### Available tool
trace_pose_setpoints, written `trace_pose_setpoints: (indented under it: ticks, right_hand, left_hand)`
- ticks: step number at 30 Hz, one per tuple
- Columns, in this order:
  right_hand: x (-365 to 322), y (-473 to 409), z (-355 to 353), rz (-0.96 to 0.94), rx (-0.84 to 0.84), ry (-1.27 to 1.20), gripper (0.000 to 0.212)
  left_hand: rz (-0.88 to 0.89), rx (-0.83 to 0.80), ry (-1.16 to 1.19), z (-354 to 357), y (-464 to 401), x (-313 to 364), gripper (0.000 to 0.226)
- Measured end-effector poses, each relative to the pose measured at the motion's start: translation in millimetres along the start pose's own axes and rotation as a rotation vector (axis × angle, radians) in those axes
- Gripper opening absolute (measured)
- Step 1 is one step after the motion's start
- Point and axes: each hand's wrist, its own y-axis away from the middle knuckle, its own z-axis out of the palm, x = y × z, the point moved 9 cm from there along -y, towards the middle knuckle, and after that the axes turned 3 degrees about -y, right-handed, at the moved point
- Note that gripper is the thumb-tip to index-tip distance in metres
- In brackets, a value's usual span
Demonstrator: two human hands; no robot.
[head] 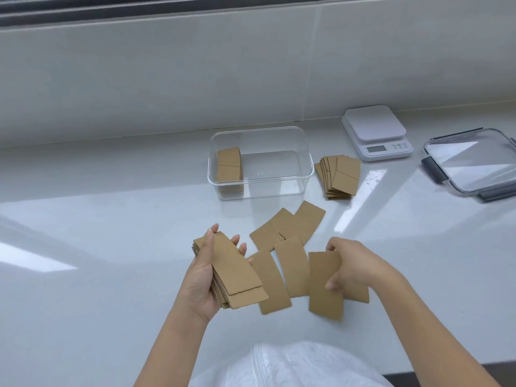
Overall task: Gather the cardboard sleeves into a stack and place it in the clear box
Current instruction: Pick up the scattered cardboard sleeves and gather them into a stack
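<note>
Left hand (202,277) fingers clasp stack (233,275); right hand (353,265) pinches sleeve (325,286).

At the centre of the frame the clear box (259,163) stands on the worktop (111,233), with a stack of sleeves (229,169) upright against its left wall. Just right of the box lies a fanned pile of sleeves (339,177). Behind that pile sits a scale (375,132), and a lid (474,166) lies at the right edge. Loose sleeves (287,247) lie scattered below the box, lower centre.
</note>
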Motion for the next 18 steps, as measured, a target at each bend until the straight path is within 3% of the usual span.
trace_pose_setpoints:
  ticks: [7,9,13,18]
  right_hand:
    - [32,-6,-34,0.081,0.115,0.006,0.111]
    - [38,-8,-30,0.110,0.112,0.024,0.105]
    - [43,-11,-25,0.159,0.098,0.060,0.073]
    - [30,-13,-23,0.128,0.159,0.172,0.071]
  left_hand:
    - [-0.003,0.007,0.023,-2,-3,-5,0.033]
    - [0.006,0.004,0.025,-3,-4,-3,0.033]
    - [0.024,0.017,0.027,-6,-4,1,0.034]
    - [0.044,0.038,0.033,-8,-4,7,0.033]
